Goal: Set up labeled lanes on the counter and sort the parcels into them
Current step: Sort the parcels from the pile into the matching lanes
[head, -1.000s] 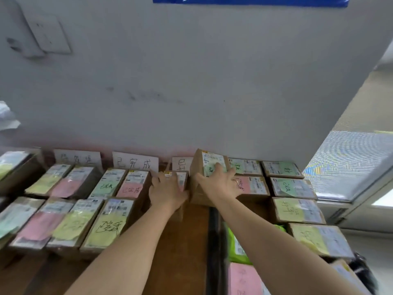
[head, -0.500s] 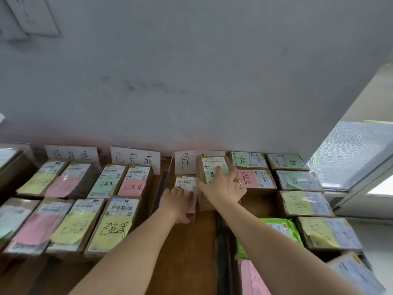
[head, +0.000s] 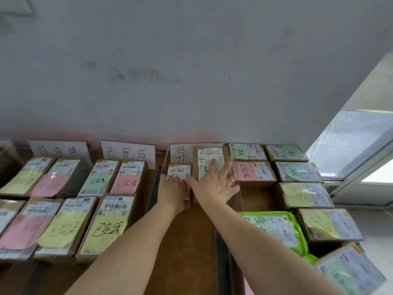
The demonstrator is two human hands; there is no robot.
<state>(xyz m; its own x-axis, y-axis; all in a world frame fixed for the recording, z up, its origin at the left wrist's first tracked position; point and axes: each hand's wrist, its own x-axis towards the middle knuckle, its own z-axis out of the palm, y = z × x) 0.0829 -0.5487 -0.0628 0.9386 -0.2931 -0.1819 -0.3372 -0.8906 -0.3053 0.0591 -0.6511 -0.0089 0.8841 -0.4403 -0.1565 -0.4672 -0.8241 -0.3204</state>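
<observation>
1. Nearest, two bare forearms reach in from 6 o'clock over a bare strip of the brown desk [head: 187,241].
2. At 4 o'clock a green plastic mailer [head: 274,228] lies among cardboard boxes. It looks soft and would probably sag if lifted by one end.
3. At 8 o'clock, sorted boxes lie flat in rows, each with a handwritten pink, yellow or green note. One is the yellow-note box [head: 106,226].
4. Just below centre, the left hand [head: 173,188] rests on the near end of a small parcel [head: 179,171]. Its thumb is hidden, so I cannot tell whether its grip clamps the box or only presses on it.
5. At 3 o'clock of it, the right hand [head: 214,186] lies flat on a taller parcel [head: 209,160], fingers straight and spread apart, clamping nothing.
6. Both parcels touch side by side in the middle lane. They look like stiff, light cardboard with slick printed labels. My judgement is to hold them by the long side walls, not the glossy tops.
7. Behind them at 12 o'clock stands a white lane card [head: 180,155], partly hidden by the taller parcel. Another card [head: 127,153] stands at its 9 o'clock.
8. Farthest, a grey wall [head: 191,71].
</observation>
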